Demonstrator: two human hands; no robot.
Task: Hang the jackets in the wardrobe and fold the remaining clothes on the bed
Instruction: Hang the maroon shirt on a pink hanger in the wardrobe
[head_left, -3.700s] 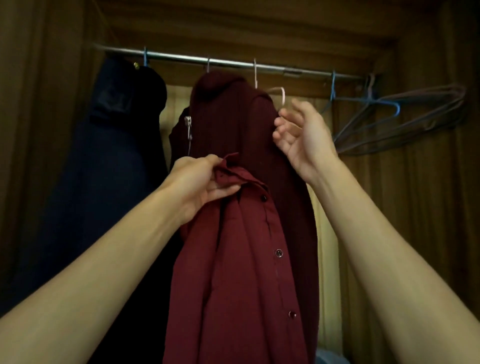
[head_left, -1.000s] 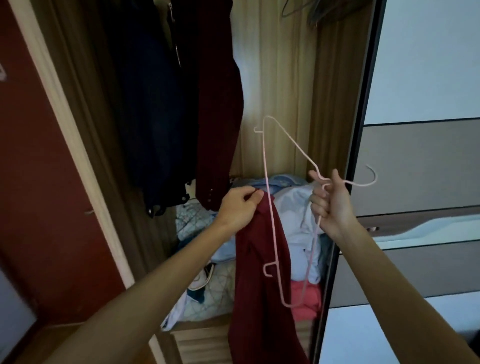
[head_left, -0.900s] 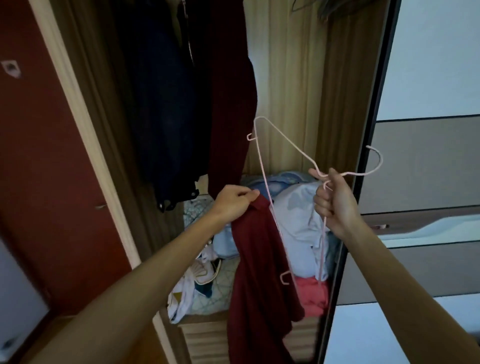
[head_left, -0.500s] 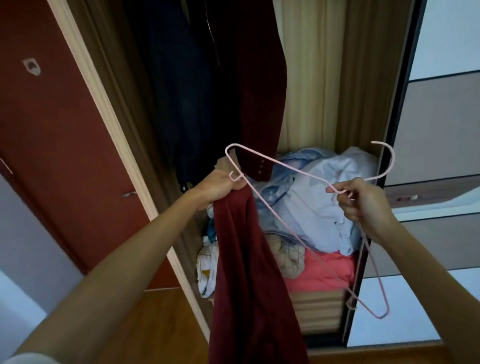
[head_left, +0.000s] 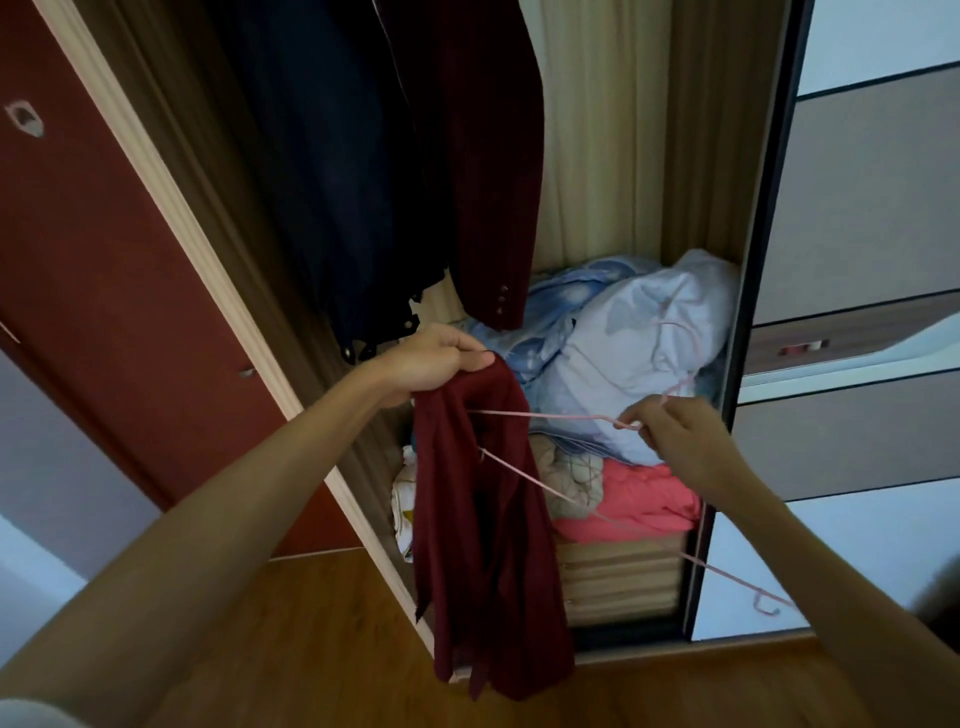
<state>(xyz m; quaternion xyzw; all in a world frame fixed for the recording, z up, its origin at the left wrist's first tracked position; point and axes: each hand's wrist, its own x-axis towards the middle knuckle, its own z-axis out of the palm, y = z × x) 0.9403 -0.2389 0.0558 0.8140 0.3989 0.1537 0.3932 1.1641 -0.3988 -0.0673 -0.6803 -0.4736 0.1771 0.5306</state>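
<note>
Head view looks down into an open wardrobe (head_left: 696, 156). At the centre of the frame a maroon shirt (head_left: 483, 535) hangs limp from the left hand (head_left: 431, 358), whose fingers are closed tight around a bunch of cloth at the garment's top edge; its hem drops toward 6 o'clock. One end of a thin pink wire hanger (head_left: 550, 415) disappears into the shirt's upper folds, and its other shoulder end trails toward 4 o'clock. The right hand (head_left: 675, 431), at 3 o'clock of the shirt, pinches the hanger's neck between thumb and fingertips; the hook above it is blurred.

Toward 12 o'clock hang a dark navy jacket (head_left: 332, 171) and, touching its right side, a maroon jacket (head_left: 488, 171) with buttons on its cuff. Beneath them lies a heap of pale blue bedding (head_left: 634, 343) over a coral-pink folded cloth (head_left: 644, 499). A dark-framed sliding door (head_left: 852, 270) stands at 3 o'clock, a red-brown door (head_left: 104, 291) at 9 o'clock, and a wooden floor (head_left: 322, 639) runs along the bottom.
</note>
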